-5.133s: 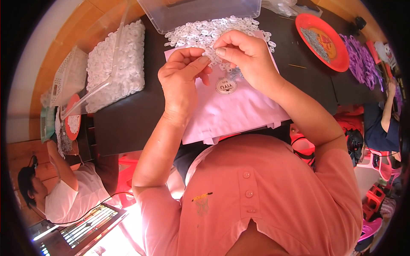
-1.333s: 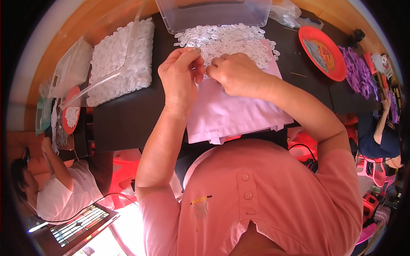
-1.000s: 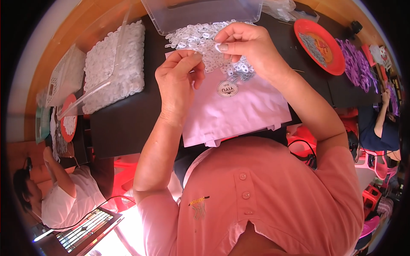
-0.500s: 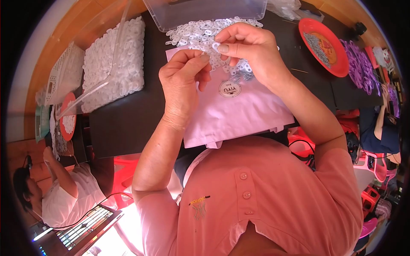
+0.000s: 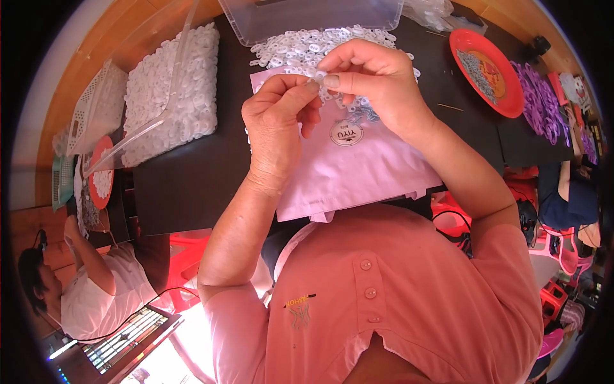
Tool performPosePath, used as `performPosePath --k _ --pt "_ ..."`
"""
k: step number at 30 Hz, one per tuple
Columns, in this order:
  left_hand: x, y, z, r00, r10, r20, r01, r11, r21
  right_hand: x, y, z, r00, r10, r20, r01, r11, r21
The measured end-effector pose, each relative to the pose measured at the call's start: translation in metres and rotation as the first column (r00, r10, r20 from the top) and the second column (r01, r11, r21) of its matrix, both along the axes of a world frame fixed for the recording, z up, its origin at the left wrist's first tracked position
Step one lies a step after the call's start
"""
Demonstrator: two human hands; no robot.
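My right hand (image 5: 382, 83) pinches a small white oval plastic piece (image 5: 320, 75) between thumb and forefinger. Right beside it, the fingertips of my left hand (image 5: 276, 121) are pressed together, and what they hold is too small to make out. The two sets of fingertips meet, or nearly so. Beneath them lies a pink cloth bag (image 5: 358, 169) with a round printed label. Many similar white pieces (image 5: 291, 46) are heaped beyond my hands. Some small grey metal parts (image 5: 366, 114) lie on the bag below my right hand, partly covered by it.
A clear plastic bin (image 5: 307, 19) stands at the far edge. To the left a transparent tub (image 5: 169, 96) is full of white pieces. At right are a red plate (image 5: 511, 96) of grey parts and purple straps (image 5: 537, 105). A co-worker (image 5: 96, 288) sits at far left.
My left hand has shifted slightly right and my right hand slightly left, so the white piece now sits against the left fingertips.
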State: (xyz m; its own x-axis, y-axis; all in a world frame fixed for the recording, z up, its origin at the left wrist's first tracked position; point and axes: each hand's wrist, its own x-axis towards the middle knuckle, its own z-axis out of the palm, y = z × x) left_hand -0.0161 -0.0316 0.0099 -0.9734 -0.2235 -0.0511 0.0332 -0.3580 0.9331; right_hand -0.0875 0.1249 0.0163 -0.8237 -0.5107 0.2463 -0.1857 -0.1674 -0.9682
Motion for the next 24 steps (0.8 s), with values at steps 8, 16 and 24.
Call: performPosePath --k 8,16,24 --pt "0.002 0.003 0.002 0.999 -0.013 -0.052 0.014 1.000 0.010 -0.002 0.007 0.004 0.999 0.026 0.042 -0.026 1.000 0.014" --pt "0.002 0.004 -0.002 0.977 -0.019 -0.215 0.006 0.998 -0.060 0.000 0.011 0.010 0.994 0.054 0.095 -0.055 0.998 0.013" --pt "0.005 0.002 0.000 0.975 -0.014 -0.220 -0.012 0.993 -0.120 0.001 0.009 0.006 0.989 0.089 0.115 -0.088 0.996 -0.018"
